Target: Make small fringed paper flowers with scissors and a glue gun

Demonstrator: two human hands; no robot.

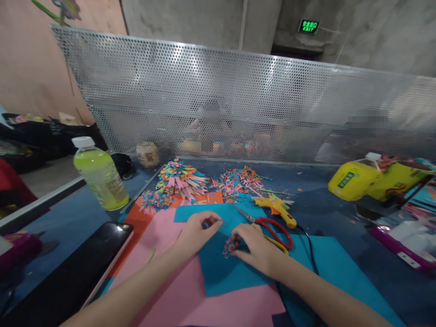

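Observation:
Between the thumb and fingers of my right hand (254, 250) is a small paper flower (229, 248) with an orange-red middle and curled petals. My left hand (200, 230) is closed in a pinch just up and left of it; what its fingertips hold, if anything, is too small to make out. Both hands are over a blue paper sheet (218, 277), which overlaps a pink sheet (163, 277). Red-handled scissors (272, 225) lie partly open beyond my right hand. Behind them rests a yellow glue gun (277, 209), its black cord running toward me on the right.
Finished-looking paper flowers (180, 177) and a heap of paper scraps (240, 181) lie at the back. On the left are a drink bottle (102, 175) and a black phone (75, 268). Yellow containers (354, 179) stand right. A perforated metal screen (238, 100) closes the far edge.

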